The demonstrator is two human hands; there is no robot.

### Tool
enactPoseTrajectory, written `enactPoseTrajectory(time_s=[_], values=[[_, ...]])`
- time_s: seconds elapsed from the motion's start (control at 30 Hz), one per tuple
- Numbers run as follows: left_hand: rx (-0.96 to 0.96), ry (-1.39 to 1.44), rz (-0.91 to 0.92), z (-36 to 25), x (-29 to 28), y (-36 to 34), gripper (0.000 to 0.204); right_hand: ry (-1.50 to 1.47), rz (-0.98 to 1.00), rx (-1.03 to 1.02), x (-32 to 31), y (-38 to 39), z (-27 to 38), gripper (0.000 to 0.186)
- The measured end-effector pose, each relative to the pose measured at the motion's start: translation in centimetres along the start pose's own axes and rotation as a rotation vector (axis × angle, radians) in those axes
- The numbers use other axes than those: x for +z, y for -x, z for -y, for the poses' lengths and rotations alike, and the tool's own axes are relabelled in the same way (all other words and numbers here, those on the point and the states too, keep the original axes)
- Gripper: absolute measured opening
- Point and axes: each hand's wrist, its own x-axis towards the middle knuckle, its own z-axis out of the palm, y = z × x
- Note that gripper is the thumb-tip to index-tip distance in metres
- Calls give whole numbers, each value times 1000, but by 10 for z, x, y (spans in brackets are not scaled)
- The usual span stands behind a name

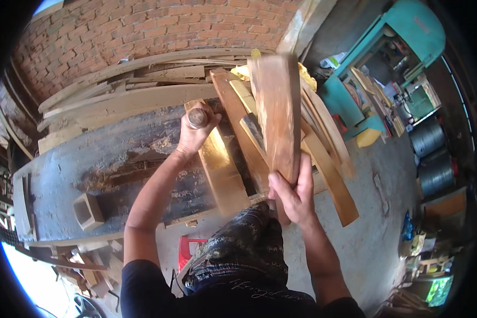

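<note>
Wooden club (pixel 274 122) raised in front, splintered down one edge, thick slab shape.
Left hand (pixel 191 135): fingers wrapped around a round-topped wooden handle (pixel 197 117) over a straight-edged, golden-tan block (pixel 225 183) on the scarred dark worktop (pixel 53 196). Right hand (pixel 299 197): fingers clamped on the club's lower end.

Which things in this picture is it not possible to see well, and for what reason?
All in the head view:
1. Lower part of the round handle: hidden by the left hand.
2. Far end of the long wooden piece: blurred.
3. Some fingers of the right hand: behind this piece.
4. Full shape of the red object: partly covered by the trousers.
</note>
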Motion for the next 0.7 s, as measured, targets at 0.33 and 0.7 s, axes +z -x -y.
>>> enactPoseTrajectory(time_s=[0.33, 0.7], values=[[-235, 160, 37, -22, 0, -24, 17, 278, 114, 79, 5, -30, -10, 52], [-129, 167, 170, -10, 8, -34, 15, 272, 68, -212, 5, -47, 44, 45]])
